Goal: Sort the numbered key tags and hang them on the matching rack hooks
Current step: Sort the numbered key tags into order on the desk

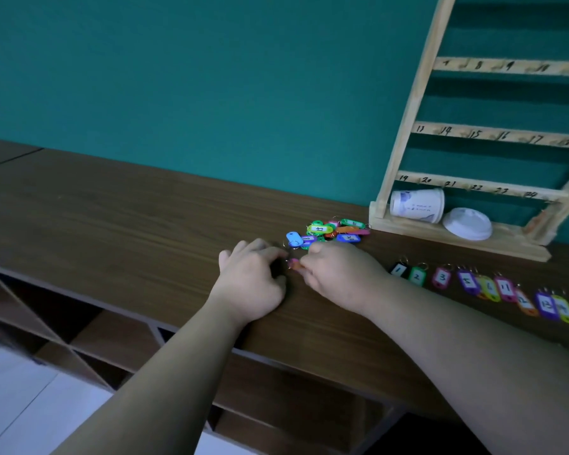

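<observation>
A heap of coloured key tags (330, 232) lies on the brown counter (112, 218) just behind my hands. My left hand (253, 284) and my right hand (339, 274) meet over a small pink and orange tag (293, 264), and both pinch it between their fingertips. To the right, a row of numbered tags (473, 284) lies in order on the counter, starting with 1, 2 and 3. The wooden key rack (473, 133) leans on the teal wall at the right, its bars numbered by hand, with no tags hanging on the visible hooks.
A white paper cup (418, 205) lies on its side on the rack's base, next to a white lid (468, 223). Open shelf compartments (63, 316) sit under the counter's front edge.
</observation>
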